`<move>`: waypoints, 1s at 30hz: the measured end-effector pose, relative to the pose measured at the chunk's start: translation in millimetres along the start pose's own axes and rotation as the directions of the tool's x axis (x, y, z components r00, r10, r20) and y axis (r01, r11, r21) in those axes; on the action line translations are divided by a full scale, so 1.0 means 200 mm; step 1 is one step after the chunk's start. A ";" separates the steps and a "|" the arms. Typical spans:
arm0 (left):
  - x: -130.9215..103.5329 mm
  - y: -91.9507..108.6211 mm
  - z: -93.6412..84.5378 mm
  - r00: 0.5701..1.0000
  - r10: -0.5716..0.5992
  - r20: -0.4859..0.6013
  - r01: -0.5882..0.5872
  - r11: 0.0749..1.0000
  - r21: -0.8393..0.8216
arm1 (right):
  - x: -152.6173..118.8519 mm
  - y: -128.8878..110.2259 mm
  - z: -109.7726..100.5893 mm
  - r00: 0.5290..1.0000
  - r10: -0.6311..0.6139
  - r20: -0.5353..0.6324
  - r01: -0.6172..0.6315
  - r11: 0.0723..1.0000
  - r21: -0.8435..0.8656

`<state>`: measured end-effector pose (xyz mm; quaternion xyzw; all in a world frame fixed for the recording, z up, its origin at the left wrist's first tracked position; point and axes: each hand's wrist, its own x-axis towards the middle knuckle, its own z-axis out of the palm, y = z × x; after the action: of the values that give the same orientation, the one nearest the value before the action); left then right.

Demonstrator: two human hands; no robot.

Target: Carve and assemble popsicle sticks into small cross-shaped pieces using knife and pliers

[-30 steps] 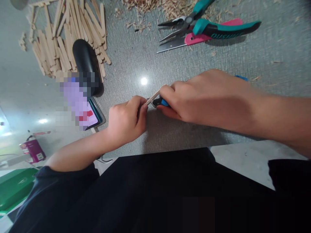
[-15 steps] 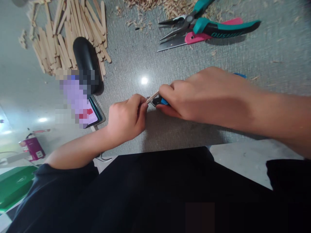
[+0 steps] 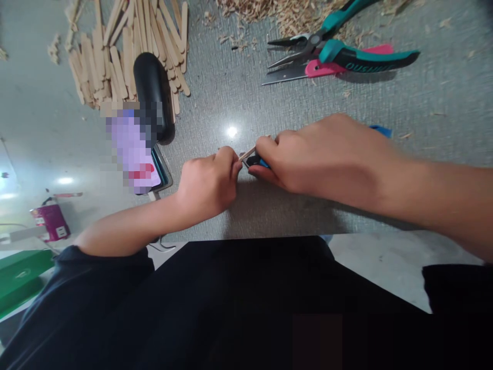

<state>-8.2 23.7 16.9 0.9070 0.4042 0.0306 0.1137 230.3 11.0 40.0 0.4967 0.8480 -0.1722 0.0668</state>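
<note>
My left hand [image 3: 208,182] pinches one end of a thin wooden stick [image 3: 247,152] just above the grey table [image 3: 239,92]. My right hand [image 3: 327,154] is closed around a blue and black tool [image 3: 254,162], most likely a utility knife, whose tip meets the stick. The tool's blue tail end [image 3: 380,130] pokes out behind my right hand. Both hands nearly touch at the stick.
A heap of flat wooden sticks [image 3: 127,51] lies at the back left beside a black rounded object [image 3: 152,95]. A phone [image 3: 148,167] rests left of my hands. Teal-handled pliers [image 3: 339,49] and a pink-handled tool [image 3: 346,64] lie at the back right near wood shavings [image 3: 277,13].
Both hands hold the same grip on stick and tool. The view has shifted slightly, so the objects appear a little further right.
</note>
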 end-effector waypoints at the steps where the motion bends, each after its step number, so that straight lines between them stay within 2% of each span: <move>1: 0.00 0.00 0.00 1.000 0.003 0.002 -0.003 1.000 0.016 | 0.00 -0.01 0.00 1.000 0.009 0.016 -0.008 1.000 -0.024; 6: 0.00 0.01 0.00 1.000 0.003 0.031 -0.005 0.998 0.067 | 0.03 -0.05 -0.04 0.981 0.084 0.175 -0.065 0.992 -0.110; 9: 0.00 0.01 0.00 0.999 0.000 0.046 -0.004 0.996 0.084 | 0.02 -0.07 -0.05 0.974 0.093 0.205 -0.073 0.992 -0.102; 13: 0.00 0.03 -0.01 0.995 -0.035 0.098 0.024 0.994 0.107 | 0.00 -0.08 -0.04 0.983 0.072 0.172 -0.053 0.993 -0.108; 20: 0.01 0.03 -0.03 0.984 -0.092 0.155 0.079 0.993 0.092 | -0.02 -0.12 -0.01 0.987 0.115 0.110 -0.102 0.988 -0.119; 26: 0.01 0.00 -0.04 0.996 -0.019 0.090 0.016 1.000 0.027 | 0.00 -0.09 -0.04 0.983 0.106 0.151 -0.090 0.989 -0.114; 30: 0.00 0.01 -0.05 0.993 -0.003 0.115 -0.011 0.992 0.125 | 0.01 -0.05 -0.05 0.980 0.105 0.170 -0.090 0.991 -0.095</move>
<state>-8.3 24.7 26.2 0.9135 0.3962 -0.0469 0.0797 220.8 10.5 51.3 0.5173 0.8202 -0.1744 0.1707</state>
